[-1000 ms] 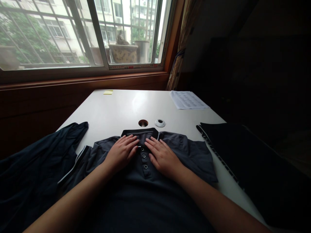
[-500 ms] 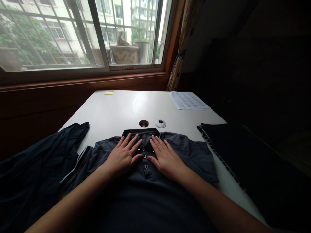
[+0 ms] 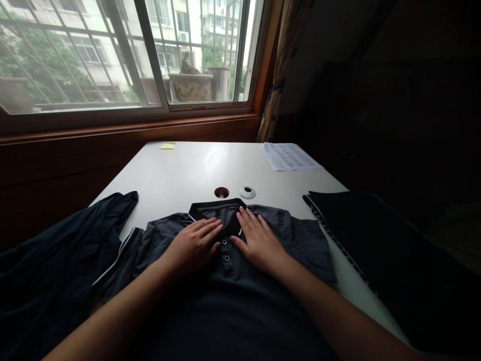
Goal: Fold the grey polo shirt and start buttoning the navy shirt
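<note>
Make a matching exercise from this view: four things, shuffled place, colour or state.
1. polo shirt
2. sticky note
3. printed sheets
4. cable-hole cover

a. beside the round hole
b. yellow
c. far right corner of the white table
d. spread out, button placket facing up

Pairs: 1-d, 2-b, 3-c, 4-a

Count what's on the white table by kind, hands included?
Hands: 2 (left hand, right hand)
Cloth items: 3 (polo shirt, left dark cloth, right dark cloth)
Paper stack: 1
Yellow note: 1
White ring cap: 1
Total: 8
</note>
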A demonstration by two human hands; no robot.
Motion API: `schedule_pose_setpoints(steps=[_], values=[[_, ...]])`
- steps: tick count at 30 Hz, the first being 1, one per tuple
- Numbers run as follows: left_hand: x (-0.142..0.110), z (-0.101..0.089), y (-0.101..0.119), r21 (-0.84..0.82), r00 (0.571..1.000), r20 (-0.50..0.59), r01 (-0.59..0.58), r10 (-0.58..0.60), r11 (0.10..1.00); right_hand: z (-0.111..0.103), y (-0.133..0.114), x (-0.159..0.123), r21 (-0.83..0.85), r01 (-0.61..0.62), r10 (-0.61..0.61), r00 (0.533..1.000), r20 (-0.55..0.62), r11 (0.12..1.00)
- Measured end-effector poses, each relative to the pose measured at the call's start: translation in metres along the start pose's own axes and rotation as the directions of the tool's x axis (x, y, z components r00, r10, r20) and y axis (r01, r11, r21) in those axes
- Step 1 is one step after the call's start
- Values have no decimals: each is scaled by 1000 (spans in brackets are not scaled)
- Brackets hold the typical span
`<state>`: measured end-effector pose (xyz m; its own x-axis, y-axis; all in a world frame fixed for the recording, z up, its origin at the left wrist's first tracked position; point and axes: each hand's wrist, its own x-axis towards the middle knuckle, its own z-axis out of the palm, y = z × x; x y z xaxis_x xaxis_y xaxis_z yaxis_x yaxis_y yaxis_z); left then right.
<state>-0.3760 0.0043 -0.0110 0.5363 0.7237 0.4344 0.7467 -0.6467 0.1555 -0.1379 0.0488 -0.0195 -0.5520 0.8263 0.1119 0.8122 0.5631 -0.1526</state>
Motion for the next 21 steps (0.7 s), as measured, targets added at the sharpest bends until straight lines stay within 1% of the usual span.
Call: schedule_pose_setpoints(steps=[3, 8, 12, 17, 21], values=[[1, -4, 2, -24, 1000, -29, 12, -13, 1000, 0, 1, 1, -1, -20, 20, 1000, -8, 1000], [1, -3, 0, 14, 1000, -6, 22, -22, 1000, 0, 2, 2, -2, -13, 13, 1000, -11, 1000], [1, 0, -1, -8, 999, -14, 45, -45, 999, -2, 1, 1, 14, 12, -12, 1000, -29, 1000], [-1, 3, -4, -8, 999, -8, 46, -46, 999, -9, -4, -2, 85, 151, -142, 984, -104, 985], [-1, 2, -4, 4, 999, -35, 28, -28, 1000, -13, -6, -3, 148, 305, -279, 944, -174, 941]])
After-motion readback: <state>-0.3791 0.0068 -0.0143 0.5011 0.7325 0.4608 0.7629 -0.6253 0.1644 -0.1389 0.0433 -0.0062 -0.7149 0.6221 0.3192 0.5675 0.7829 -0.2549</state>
